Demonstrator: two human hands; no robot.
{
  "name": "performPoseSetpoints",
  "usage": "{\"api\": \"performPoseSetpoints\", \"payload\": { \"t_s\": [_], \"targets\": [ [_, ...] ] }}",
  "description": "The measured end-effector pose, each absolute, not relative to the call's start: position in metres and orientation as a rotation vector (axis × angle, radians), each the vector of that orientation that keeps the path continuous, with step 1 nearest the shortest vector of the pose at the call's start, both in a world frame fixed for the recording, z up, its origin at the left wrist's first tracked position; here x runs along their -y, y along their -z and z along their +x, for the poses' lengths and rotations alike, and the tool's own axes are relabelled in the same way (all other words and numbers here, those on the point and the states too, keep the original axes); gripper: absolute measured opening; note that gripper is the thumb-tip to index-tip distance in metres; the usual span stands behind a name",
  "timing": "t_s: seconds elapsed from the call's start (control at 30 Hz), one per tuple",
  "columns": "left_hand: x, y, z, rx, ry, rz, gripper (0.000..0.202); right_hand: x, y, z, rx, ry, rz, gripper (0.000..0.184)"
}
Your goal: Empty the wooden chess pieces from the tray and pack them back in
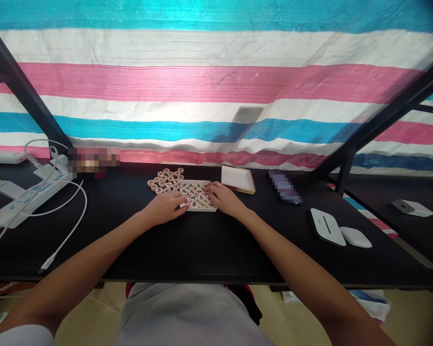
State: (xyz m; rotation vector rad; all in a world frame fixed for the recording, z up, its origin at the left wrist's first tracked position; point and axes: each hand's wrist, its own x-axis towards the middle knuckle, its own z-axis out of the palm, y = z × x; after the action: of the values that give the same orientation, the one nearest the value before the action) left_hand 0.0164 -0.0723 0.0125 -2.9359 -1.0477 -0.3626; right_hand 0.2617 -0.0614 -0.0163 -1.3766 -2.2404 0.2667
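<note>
Hidden or unclear: a blurred-out patch (94,161) at the back left, contents unreadable; the screen of a dark, flat phone (285,187), likewise masked; the far right corner of a shallow, white, rectangular tray (204,209), covered by my fingers; the lettering of several pieces, too small to read. My upper arms are cut off by the lower edge of the picture.

My hands: two, bare, apart, one at each end of the tray. Left hand (168,206): fingers half curled, tips at the tray's near left part, beside a small pinkish-white patch I cannot identify; whether they grip anything, I cannot tell. Right hand (225,197): fingers bent loosely over the right side; whether they pinch a piece or only rest, I cannot tell.

Contents of tray: round, pale discs with black characters (193,191), in rows, face up. The tray lies on the black tabletop (209,254) before me.

Beside the tray, far left: a cluster of round, pale discs with red characters (165,181), loose on the tabletop. Just behind my right hand: a shallow box part with white interior and brownish rim (238,179).

Left side: a long white power strip (32,192) with white cables.
</note>
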Motion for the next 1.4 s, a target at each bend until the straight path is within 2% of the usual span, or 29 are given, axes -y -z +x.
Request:
{"api": "performPoseSetpoints", "payload": {
  "t_s": [0.33,0.5,0.57,0.67,0.73,1.0,1.4],
  "targets": [
    [0.094,-0.007,0.035,0.914,0.229,-2.802,0.039,0.059,0.019,0.263,2.237,-0.245,-1.351,0.023],
    [0.08,-0.02,0.019,1.205,0.374,-2.888,0.029,0.059,0.021,0.264,2.233,-0.252,-1.356,0.023],
    [0.071,-0.028,0.008,1.329,0.278,-2.919,0.026,0.059,0.021,0.264,2.229,-0.257,-1.36,0.023],
    [0.06,-0.032,-0.005,1.343,-0.058,-3.108,0.021,0.06,0.019,0.264,2.234,-0.275,-1.362,0.024],
    [0.058,-0.031,-0.008,1.355,-0.124,-3.136,0.018,0.06,0.018,0.263,2.233,-0.283,-1.365,0.024],
    [0.058,-0.019,-0.003,1.295,-0.016,-3.009,0.036,0.06,0.019,0.264,2.227,-0.266,-1.364,0.023],
    [0.055,-0.005,0.001,1.257,0.115,-2.916,0.044,0.062,0.014,0.262,2.244,-0.272,-1.379,0.023]
  ]
}}
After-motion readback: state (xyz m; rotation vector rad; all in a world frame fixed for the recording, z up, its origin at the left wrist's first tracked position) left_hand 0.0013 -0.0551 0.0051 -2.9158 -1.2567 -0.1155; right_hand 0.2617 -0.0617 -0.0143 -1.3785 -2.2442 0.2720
